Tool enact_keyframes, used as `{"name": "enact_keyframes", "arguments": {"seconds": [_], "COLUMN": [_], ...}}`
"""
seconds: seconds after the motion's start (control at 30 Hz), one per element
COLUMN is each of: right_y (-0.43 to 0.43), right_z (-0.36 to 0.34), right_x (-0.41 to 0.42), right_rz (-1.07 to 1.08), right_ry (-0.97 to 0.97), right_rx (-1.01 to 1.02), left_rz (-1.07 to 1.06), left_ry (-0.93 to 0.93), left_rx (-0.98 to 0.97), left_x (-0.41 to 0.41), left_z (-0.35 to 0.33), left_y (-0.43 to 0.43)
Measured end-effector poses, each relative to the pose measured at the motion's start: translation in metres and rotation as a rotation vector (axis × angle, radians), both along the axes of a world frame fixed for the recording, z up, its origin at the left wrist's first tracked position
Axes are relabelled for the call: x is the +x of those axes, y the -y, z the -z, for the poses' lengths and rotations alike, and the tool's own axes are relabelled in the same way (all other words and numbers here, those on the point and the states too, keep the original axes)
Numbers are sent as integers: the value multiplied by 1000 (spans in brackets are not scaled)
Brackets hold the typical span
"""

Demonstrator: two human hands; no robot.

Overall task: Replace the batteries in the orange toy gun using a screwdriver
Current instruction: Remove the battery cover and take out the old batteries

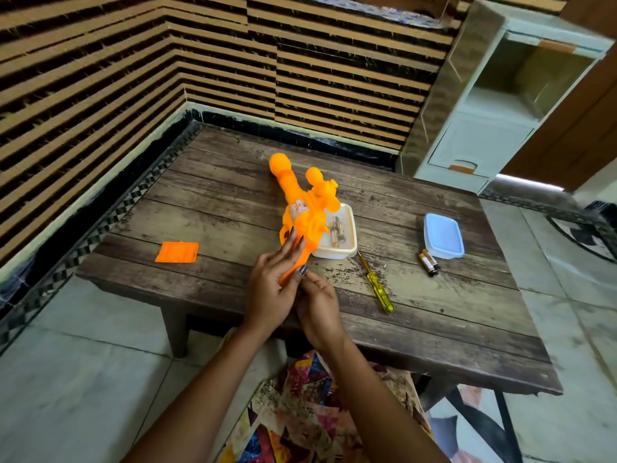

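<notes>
The orange toy gun (302, 198) is held tilted above the bench (233, 182), barrel pointing away. The left hand (268, 289) has its fingers wrapped round the gun's grip; the right hand (317, 310) pinches the grip's lower end with curled fingers. Left of the gun lies an orange cover (177, 252); right of it, a white tub (344, 242), a screwdriver (377, 285) and two batteries (429, 262)
</notes>
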State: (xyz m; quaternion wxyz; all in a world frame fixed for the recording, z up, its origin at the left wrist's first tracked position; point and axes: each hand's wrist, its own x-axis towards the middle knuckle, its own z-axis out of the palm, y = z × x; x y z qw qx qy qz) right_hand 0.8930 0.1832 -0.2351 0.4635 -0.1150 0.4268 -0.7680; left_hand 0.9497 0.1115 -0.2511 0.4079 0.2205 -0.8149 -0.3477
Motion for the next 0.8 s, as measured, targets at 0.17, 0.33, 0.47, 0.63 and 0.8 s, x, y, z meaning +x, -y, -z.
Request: {"name": "enact_keyframes", "arguments": {"seconds": [0.17,0.33,0.47,0.63,0.8], "right_y": [-3,-4,-3,-2,-1], "right_z": [-1,-1,-2,-4,-6], "right_x": [-5,2,5,9,11], "right_rz": [3,32,118,164,202], "right_ry": [122,-11,-33,-92,-35], "right_rx": [-54,-26,-39,3,42], "left_rz": [-31,-16,-52,-213,-390], "left_ry": [59,-67,-296,-414,-482], "left_rx": [-30,91,371,582,812], "left_x": [-5,-8,-6,2,8], "left_z": [-9,-13,-20,-15,7], "left_y": [-3,-1,-6,-10,-1]}}
